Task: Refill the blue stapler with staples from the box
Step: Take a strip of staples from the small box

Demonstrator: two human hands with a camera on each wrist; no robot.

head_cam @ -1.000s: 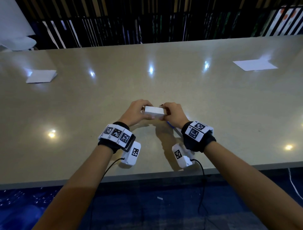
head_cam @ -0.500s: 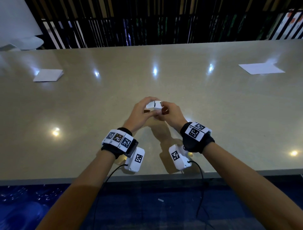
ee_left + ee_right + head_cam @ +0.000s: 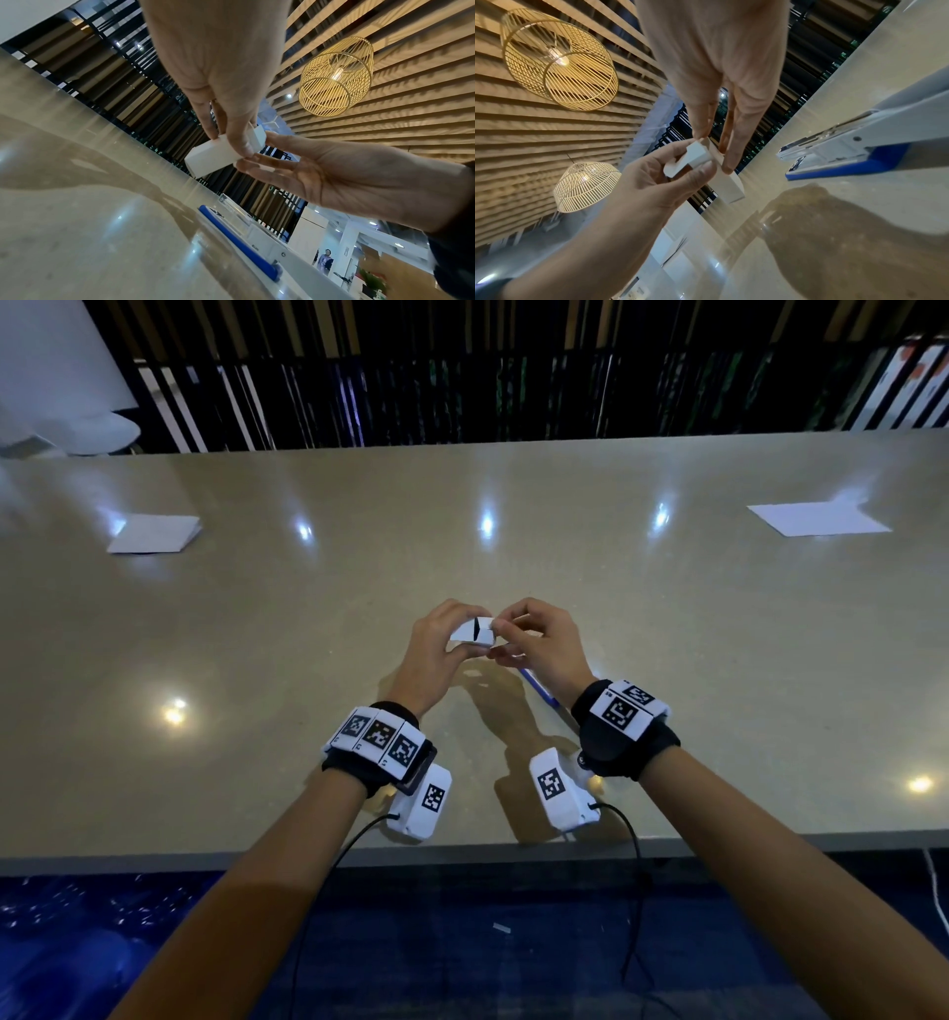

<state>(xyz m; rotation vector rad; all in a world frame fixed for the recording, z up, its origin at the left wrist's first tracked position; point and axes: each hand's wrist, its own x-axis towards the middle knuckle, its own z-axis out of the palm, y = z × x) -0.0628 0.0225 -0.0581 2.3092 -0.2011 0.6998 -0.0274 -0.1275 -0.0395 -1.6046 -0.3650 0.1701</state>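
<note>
From the head view, your left hand [image 3: 436,649] holds the little white box [image 3: 472,633] above the table [image 3: 667,660], fingers curled round it. Your right hand [image 3: 539,644] pinches the box's right end. Half a second ago the box sat flat between both hands with a brown bit showing; now it is tipped up and a dark gap shows in its top. The blue stapler [image 3: 536,688] lies on the table under your right wrist, mostly hidden. There is lots of bare table to the left, right and far side. Two white papers [image 3: 154,534] [image 3: 816,518] lie well apart at the far left and far right. The near table edge is just behind your wrists.

From the left wrist view, your left hand [image 3: 226,85] grips the box [image 3: 213,158] with thumb and fingers, and your right hand [image 3: 321,176] touches its end with open-looking fingers. The stapler [image 3: 239,241] lies open below.

From the right wrist view, your right hand [image 3: 718,71] pinches the box [image 3: 727,186] while your left hand [image 3: 659,182] holds a small white flap [image 3: 695,154]. The stapler [image 3: 847,156] lies open to the right.
</note>
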